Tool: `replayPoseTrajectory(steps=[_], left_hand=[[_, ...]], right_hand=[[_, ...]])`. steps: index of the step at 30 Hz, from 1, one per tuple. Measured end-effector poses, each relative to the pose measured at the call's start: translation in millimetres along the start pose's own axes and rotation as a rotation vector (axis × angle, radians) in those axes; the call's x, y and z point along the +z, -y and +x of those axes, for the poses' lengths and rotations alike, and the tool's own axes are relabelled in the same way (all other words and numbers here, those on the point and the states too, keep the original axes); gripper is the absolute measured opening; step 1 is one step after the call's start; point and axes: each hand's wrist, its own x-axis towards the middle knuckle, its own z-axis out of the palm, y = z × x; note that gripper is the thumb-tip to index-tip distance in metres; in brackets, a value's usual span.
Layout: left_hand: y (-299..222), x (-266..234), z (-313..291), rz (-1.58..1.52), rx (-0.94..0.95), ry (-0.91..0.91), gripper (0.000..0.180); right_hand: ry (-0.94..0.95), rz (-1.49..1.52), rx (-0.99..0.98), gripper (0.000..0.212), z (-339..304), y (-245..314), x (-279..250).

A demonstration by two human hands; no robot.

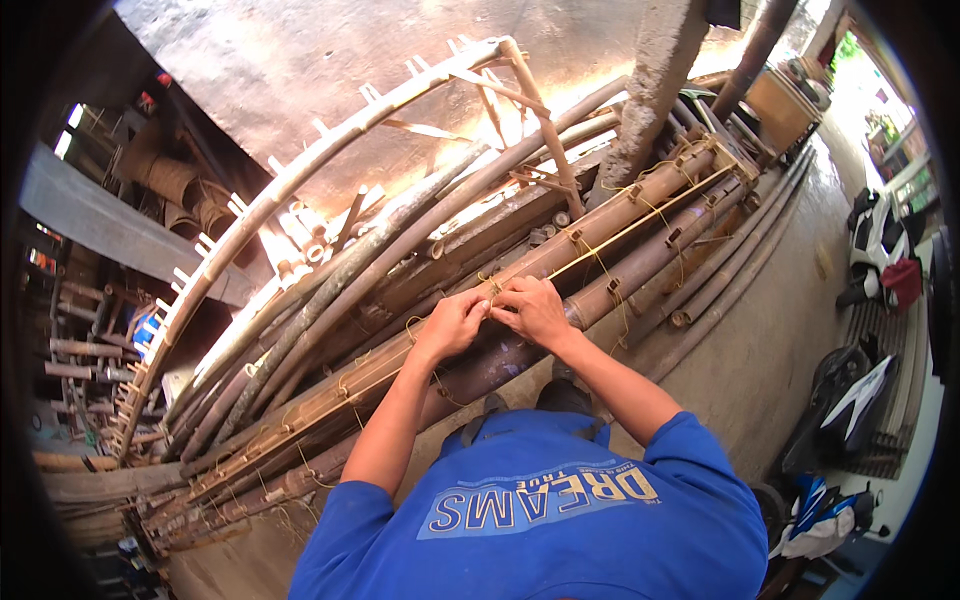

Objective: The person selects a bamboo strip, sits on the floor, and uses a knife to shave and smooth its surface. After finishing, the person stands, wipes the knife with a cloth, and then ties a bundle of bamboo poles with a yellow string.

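My left hand (455, 324) and my right hand (533, 312) meet over a long brown bamboo pole (640, 203). Their fingertips are pinched together around a thin yellow cord (494, 286), which loops about the pole; the fingers hide part of it. A second, darker bamboo pole (600, 298) runs parallel on the near side, under my wrists. Between the two poles stretches a straight pale-yellow strip (650, 217). More loose cord ends (612, 285) dangle at intervals along both poles.
Behind the poles lie several long bamboo lengths (400, 245) and a curved bamboo frame with pegs (300, 172). A rough concrete post (652, 95) rises at the far side. Parked motorcycles (850, 395) line the right. Cut bamboo pieces (85, 350) are stacked at left.
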Motion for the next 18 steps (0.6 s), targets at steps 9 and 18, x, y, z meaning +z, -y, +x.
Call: replayPoseTrajectory(steps=[9,18], left_hand=[[18.4,44.0,-8.9,0.364,-0.073,0.002,0.030],[6.2,70.4,6.5,0.383,-0.099,-0.148,0.020]], right_hand=[[-0.143,1.528,0.571,0.027,-5.4,-39.6,-21.8],[0.906,0.041,0.296,0.029,-6.7,-21.0,-101.0]])
